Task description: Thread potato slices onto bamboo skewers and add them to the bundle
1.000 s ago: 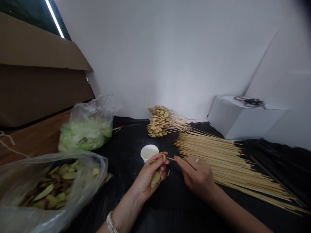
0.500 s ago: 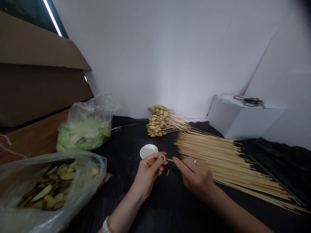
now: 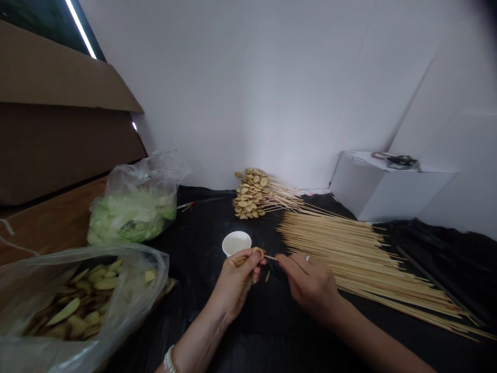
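Cup [image 3: 227, 252] sat just beyond left grip [image 3: 234, 282], pinched on potato slice [image 3: 259, 251]; right grip [image 3: 312, 282] held skewer [image 3: 271, 257], skewer pile [image 3: 361, 259] alongside.

A pale beaded bracelet [image 3: 169, 360] and silvery ring [image 3: 308, 258] are worn.

Fewer held slices [image 3: 241, 260] in view

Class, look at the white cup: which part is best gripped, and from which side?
Probably the outer wall just under the rim of the white cup, coming from the cup's left side. It stands upright, its round mouth facing up, and the left hand crowds its near right side in this view.
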`<state>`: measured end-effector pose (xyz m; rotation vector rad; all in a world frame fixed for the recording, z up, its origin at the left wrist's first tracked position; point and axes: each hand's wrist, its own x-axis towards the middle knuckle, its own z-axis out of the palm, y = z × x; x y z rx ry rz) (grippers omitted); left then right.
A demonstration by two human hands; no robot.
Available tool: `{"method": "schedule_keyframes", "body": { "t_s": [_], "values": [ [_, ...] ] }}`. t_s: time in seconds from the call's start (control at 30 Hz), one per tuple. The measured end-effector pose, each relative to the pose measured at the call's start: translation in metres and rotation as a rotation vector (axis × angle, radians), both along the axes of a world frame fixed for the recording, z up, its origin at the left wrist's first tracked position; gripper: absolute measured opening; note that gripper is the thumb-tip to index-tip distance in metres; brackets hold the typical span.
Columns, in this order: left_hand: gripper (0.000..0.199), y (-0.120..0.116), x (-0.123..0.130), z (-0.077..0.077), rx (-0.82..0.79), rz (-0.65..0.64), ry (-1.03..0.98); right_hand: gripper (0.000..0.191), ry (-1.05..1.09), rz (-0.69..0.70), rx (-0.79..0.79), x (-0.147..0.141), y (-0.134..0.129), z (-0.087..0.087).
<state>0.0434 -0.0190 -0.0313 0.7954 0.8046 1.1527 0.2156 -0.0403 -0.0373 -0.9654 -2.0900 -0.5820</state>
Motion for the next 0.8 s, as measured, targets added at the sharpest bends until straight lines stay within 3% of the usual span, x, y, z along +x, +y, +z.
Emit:
{"method": "schedule_keyframes", "body": {
  "t_s": [0.37, 0.53, 0.8],
  "values": [
    [0.022, -0.001, 0.004, -0.009, 0.182, 0.127, 0.272, 0.027, -0.012, -0.086, -0.086, -0.007, -0.004, -0.008],
    [0.022, 0.000, 0.005, -0.013, 0.177, 0.125, 0.281, 0.030, -0.079, -0.156, -0.033, -0.011, -0.008, -0.005],
    [0.023, -0.002, 0.008, -0.012, 0.146, 0.100, 0.280, 0.030, -0.104, -0.191, -0.169, -0.014, -0.011, -0.007]
  ]
}}
